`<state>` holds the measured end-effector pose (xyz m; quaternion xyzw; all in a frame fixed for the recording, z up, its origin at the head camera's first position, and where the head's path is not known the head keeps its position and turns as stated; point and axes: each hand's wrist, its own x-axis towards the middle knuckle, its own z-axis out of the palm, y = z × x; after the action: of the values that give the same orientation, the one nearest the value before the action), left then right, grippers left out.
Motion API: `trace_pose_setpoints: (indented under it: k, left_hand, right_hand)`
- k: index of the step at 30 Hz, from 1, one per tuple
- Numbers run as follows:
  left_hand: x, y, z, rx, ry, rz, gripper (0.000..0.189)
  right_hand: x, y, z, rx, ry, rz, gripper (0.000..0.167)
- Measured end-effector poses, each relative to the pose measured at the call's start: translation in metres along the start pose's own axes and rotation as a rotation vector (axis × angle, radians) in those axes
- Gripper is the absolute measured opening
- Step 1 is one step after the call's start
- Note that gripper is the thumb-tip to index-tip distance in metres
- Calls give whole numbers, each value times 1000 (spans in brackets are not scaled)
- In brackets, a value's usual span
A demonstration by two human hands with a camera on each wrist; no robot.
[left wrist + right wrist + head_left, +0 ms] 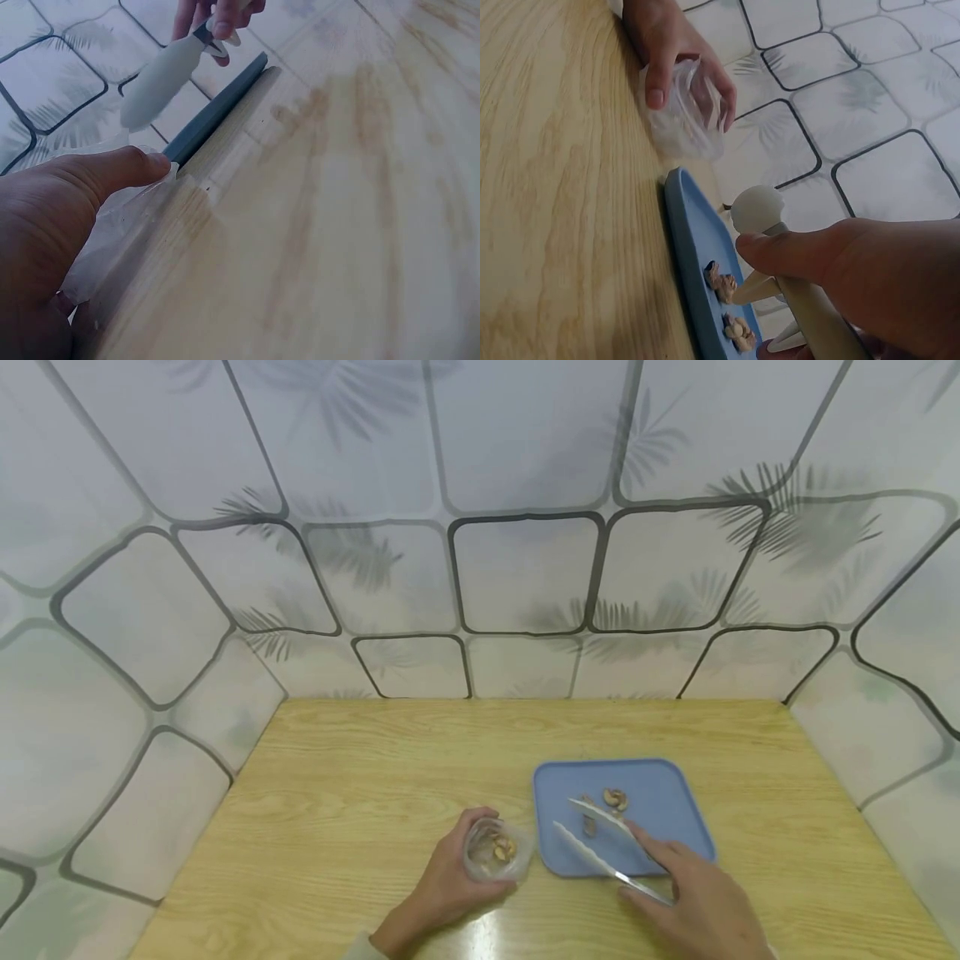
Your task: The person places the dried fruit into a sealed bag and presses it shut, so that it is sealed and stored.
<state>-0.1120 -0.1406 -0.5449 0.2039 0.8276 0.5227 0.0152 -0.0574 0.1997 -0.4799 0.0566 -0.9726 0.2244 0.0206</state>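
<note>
A clear plastic bag [523,852] with a round open mouth stands in the grip of my left hand [450,878], which curls around its side. Several brown, wrinkled pieces [502,848] lie inside it. My right hand [701,893] holds tongs [590,857] with pale tips, their arms spread apart above the blue tray [663,793]. On that tray rest more brown pieces [615,798], partly beneath the tongs. From the right wrist view these pieces [739,332] look lumpy and curled; nothing shows clearly between the tong tips.
A light wood-grain table [360,793] carries the tray and the bag. Patterned wall covering [525,577] rises behind the table and along both sides. The tray lies just right of the bag.
</note>
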Motion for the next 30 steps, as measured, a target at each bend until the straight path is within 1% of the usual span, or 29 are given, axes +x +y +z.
trace_pose_setpoints:
  k: [4, 7, 14, 22, 30]
  left_hand:
    - [0, 1, 0, 4, 2, 7, 90]
    - [0, 1, 0, 8, 5, 13, 90]
    - [1, 0, 0, 31, 7, 13, 89]
    - [1, 0, -1, 34, 6, 6, 90]
    - [0, -1, 0, 17, 2, -2, 89]
  right_hand:
    - [-2, 8, 2, -14, 20, -18, 77]
    - [-3, 12, 2, -30, 9, -10, 77]
    - [-2, 18, 0, -61, -45, 24, 80]
    - [3, 23, -4, -80, -154, 73, 85]
    - [7, 20, -9, -103, -196, 89, 84]
